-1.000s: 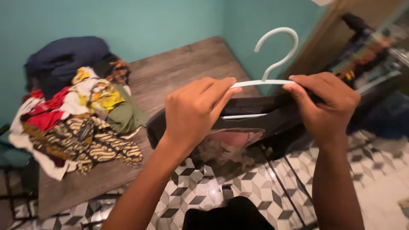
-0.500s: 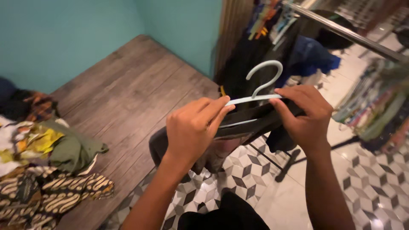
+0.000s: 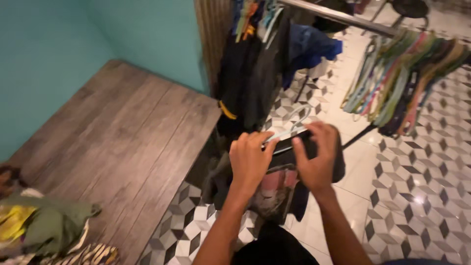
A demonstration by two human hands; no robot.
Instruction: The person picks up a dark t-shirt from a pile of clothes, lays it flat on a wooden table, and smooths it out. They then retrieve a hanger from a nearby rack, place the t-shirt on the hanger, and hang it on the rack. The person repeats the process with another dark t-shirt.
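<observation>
My left hand (image 3: pixel 250 159) and my right hand (image 3: pixel 316 159) both grip a pale blue plastic hanger (image 3: pixel 290 128) by its bar. A black garment with a pinkish print (image 3: pixel 274 189) is draped over the hanger and hangs below my hands. The hook of the hanger points up and away from me, toward a metal clothes rail (image 3: pixel 338 17). My fingers pinch the top bar on each side of the hook.
Dark clothes (image 3: pixel 252 73) and a bunch of colourful empty hangers (image 3: pixel 400 81) hang from the rail. A wooden table (image 3: pixel 122 142) stands at left against a teal wall, with a pile of clothes (image 3: pixel 44 230) at its near corner. The floor has patterned tiles.
My view has swung right, from the table toward the rail. Both hands carried the hanger and garment that way and further out from me. The clothes pile has slid to the lower left edge.
</observation>
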